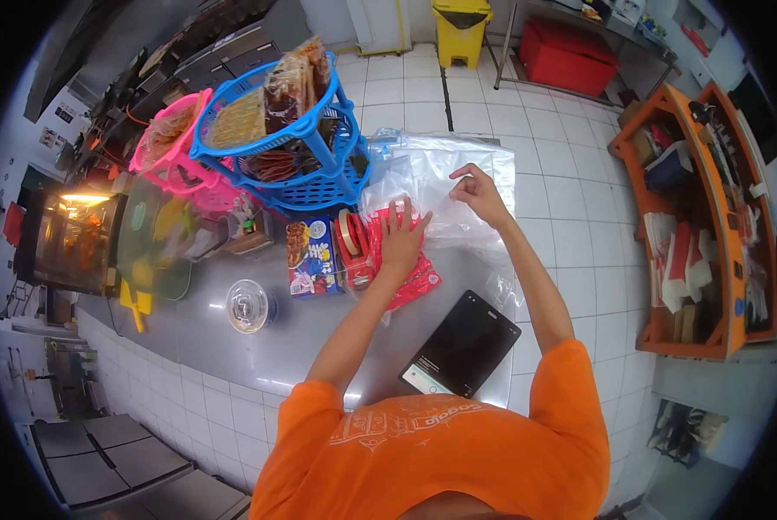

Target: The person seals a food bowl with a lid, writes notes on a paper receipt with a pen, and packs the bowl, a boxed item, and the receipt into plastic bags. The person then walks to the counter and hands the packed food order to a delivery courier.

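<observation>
My left hand (399,247) lies flat with its fingers spread on a red plastic packet (419,279) with white print. My right hand (482,196) is over a stack of clear plastic bags (484,160), its fingers curled in; whether a bag's edge is between them I cannot make out. Left of the packet stand a red tape dispenser (360,276) with a roll of tape and a blue printed box (315,260). A black tablet (466,338) rests on the metal table between my forearms.
A blue tiered basket (306,130) and a pink basket (181,165) hold packaged food. A clear round container (248,307) sits on the metal table (202,334). An orange shelf unit (705,217) stands at the right, a yellow bin (462,35) at the back.
</observation>
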Action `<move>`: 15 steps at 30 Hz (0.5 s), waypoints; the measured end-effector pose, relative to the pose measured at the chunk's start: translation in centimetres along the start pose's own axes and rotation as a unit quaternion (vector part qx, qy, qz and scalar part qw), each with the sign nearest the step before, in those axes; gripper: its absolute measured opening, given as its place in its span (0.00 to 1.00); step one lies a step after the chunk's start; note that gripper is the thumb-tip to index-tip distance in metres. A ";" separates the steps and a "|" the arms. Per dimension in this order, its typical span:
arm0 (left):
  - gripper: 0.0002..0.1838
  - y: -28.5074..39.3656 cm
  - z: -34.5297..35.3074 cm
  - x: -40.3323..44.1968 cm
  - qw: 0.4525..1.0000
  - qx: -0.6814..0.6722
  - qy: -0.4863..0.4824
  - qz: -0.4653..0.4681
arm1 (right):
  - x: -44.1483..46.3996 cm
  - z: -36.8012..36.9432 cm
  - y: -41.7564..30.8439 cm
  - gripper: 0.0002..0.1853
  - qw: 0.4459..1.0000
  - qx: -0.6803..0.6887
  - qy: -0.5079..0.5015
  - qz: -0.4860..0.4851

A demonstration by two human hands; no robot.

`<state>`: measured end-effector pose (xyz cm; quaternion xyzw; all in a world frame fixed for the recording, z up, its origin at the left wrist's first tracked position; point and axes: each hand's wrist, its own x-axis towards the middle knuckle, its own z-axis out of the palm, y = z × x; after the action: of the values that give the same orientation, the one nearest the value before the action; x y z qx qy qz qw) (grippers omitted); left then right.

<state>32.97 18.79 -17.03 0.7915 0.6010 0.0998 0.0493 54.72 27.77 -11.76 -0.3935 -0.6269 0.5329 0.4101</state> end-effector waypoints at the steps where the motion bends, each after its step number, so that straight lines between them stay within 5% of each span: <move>1: 0.34 -0.1 -0.2 0.1 1.000 0.014 -0.018 -0.001 | -0.8 0.2 -2.7 0.16 0.999 0.039 -0.007 -0.020; 3: 0.39 0.1 -0.6 0.2 0.998 0.039 -0.058 -0.005 | -2.7 1.3 -8.5 0.14 0.991 0.117 -0.021 -0.053; 6: 0.49 0.2 -2.1 0.2 0.986 -0.153 -0.058 -0.003 | -5.4 2.7 -15.7 0.11 0.992 0.109 -0.003 -0.068; 9: 0.53 4.5 -9.3 -3.5 0.988 -0.151 -0.018 -0.012 | -7.3 4.1 -19.0 0.11 0.973 0.210 0.016 -0.098; 10: 0.53 5.0 -9.0 -4.4 0.933 -0.356 -0.042 0.018 | -8.0 4.6 -19.8 0.11 0.960 0.267 0.011 -0.090; 12: 0.54 5.4 -8.1 -6.4 0.697 -0.707 -0.088 0.077 | -9.0 7.0 -21.3 0.14 0.949 0.295 0.077 -0.080; 15: 0.55 7.3 -13.5 -11.0 0.501 -0.848 -0.074 0.159 | -11.6 10.4 -23.4 0.18 0.949 0.258 0.161 -0.083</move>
<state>34.14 5.68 -3.52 0.4574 0.0872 0.5089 0.7240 47.80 10.54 9.38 -0.3017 -0.4243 0.5701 0.6356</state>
